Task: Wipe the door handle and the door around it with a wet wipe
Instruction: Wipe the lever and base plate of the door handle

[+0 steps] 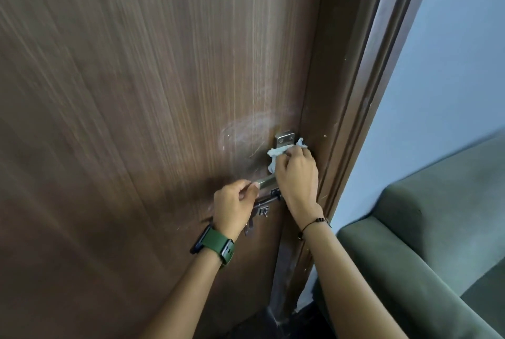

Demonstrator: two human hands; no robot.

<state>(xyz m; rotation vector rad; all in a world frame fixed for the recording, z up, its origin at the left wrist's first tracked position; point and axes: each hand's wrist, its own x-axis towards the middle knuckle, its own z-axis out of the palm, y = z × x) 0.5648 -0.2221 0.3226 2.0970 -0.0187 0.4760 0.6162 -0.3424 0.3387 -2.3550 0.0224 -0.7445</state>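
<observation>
A brown wood-grain door (136,92) fills most of the view. Its metal lever handle (266,181) sticks out to the left from a steel plate (285,138) near the door's right edge. My left hand (233,209), with a green watch on the wrist, pinches the free end of the lever. My right hand (296,177) presses a crumpled white wet wipe (276,154) against the plate, covering the plate's lower part and the lever's base. Pale smear marks (246,131) show on the door to the left of the plate.
A metal slide bolt (263,207) sits just below the handle, between my wrists. The dark door frame (352,109) runs along the right of the door. Beyond it are a pale blue wall (451,65) and a green sofa (426,229) at lower right.
</observation>
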